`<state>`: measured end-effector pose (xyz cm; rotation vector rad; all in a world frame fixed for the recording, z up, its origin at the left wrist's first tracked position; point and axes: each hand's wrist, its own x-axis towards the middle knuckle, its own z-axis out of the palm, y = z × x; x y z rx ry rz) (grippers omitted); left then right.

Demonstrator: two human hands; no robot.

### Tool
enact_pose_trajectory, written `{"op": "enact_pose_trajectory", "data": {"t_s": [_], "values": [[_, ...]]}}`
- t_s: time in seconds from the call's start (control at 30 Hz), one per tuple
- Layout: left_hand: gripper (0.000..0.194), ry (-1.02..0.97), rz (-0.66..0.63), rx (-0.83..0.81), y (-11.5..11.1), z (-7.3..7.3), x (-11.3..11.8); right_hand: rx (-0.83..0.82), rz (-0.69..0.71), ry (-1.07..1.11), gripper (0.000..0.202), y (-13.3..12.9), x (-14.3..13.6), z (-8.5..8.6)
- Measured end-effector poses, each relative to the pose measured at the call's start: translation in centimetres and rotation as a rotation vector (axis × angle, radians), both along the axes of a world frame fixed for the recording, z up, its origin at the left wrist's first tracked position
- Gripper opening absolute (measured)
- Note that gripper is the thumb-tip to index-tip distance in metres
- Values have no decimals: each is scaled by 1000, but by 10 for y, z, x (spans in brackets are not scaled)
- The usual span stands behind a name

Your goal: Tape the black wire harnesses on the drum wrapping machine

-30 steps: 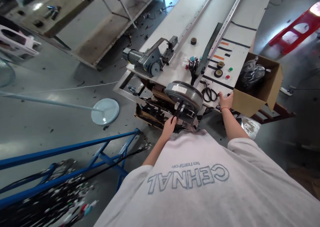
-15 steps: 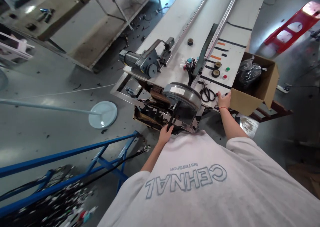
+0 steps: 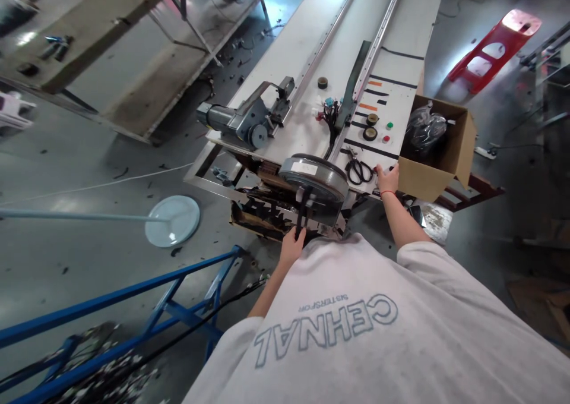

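Long white-topped bench (image 3: 303, 135): two silver perforated metal rails (image 3: 378, 38) run lengthwise. A grey metal motor unit (image 3: 243, 125) occupies the near left corner. Between the rails lie black cables with multicoloured connectors (image 3: 330, 117) and, farther from the near edge, a round dark tape roll (image 3: 322, 82). Black-handled scissors (image 3: 358, 170) lie by the near right corner. Toward the right edge: two further tape rolls (image 3: 370, 133), green and red round buttons (image 3: 386, 138) (close together), flat black and orange strips (image 3: 369, 107).

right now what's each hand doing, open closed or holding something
Left hand: closed, holding a black handle.
Right hand: at the table, near the scissors; open or closed cannot be told.
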<state>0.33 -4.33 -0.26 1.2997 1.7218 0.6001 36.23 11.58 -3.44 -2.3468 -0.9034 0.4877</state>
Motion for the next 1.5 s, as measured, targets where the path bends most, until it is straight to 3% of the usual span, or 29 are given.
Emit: {"op": "enact_pose_trajectory", "data": {"t_s": [0.47, 0.57, 0.67, 0.77, 0.87, 0.97, 1.13, 1.3, 1.5], "values": [[22, 97, 4, 74, 32, 5, 19, 19, -7, -2, 90, -1, 0, -4], [22, 94, -2, 40, 31, -5, 15, 33, -18, 0, 86, -1, -1, -4], [23, 96, -30, -26, 23, -24, 4, 33, -28, 16, 84, -2, -1, -2], [21, 92, -77, -125, 7, -44, -11, 23, -6, 13, 89, -2, -1, -1], [13, 81, -115, -186, -16, -54, -27, 12, 3, 10, 90, -1, 1, -2], [17, 71, -105, -162, -37, -46, -39, 22, 3, 11, 90, -1, 1, -4], [41, 51, -5, -6, -55, -13, -44, 26, -3, 14, 90, -1, 2, -5], [41, 15, 70, 22, -45, 8, -30, 26, 1, 17, 89, 0, 2, -3], [39, -27, 55, 31, -20, 5, -10, 30, -2, 16, 89, 1, 2, -4]]}}
